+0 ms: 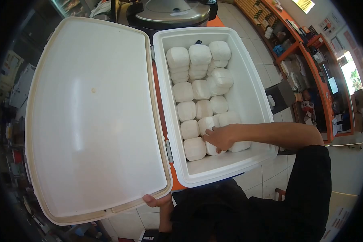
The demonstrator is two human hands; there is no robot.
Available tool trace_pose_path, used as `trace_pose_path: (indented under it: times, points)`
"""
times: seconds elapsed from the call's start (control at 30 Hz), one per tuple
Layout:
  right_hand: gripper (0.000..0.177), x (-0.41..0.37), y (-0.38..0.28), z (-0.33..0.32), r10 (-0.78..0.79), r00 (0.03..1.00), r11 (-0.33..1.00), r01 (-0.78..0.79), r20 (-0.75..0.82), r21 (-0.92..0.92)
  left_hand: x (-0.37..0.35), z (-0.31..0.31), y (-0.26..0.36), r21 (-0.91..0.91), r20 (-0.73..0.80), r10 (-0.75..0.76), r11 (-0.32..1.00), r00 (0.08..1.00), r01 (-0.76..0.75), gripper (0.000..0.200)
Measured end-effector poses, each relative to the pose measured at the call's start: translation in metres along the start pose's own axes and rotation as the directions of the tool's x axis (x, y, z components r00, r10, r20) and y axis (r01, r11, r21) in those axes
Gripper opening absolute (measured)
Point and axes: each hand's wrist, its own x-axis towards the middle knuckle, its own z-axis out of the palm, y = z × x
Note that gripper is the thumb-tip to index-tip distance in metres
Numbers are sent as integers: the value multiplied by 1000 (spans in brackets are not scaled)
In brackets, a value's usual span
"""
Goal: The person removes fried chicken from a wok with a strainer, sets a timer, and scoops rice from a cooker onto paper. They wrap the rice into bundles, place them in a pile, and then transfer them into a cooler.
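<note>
A white cooler box (266,109) lies open, its lid (88,133) swung out to the left on hinges. Inside are several rows of rounded white wrapped packets (186,111), stacked higher at the far end. My right hand (220,138) reaches in from the right, its fingers bent over a white packet (212,149) in the near middle; its grip is partly hidden. At the lid's near right corner, my left hand (159,200) grips the rim, thumb on top and the other fingers mostly out of sight below.
A large metal-lidded cooker (171,14) stands right behind the cooler. Orange shelving (298,52) with papers and boxes runs along the right. A dark box-like object (281,97) sits beside the cooler's right wall. Tiled floor (252,44) shows around.
</note>
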Motion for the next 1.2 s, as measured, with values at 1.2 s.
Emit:
trace_pose_path:
  times: [1.2]
  points:
    - [97,16,19,-7,-31,994,999,35,107,-34,25,-40,42,-737,237,-584,412,777,535,83]
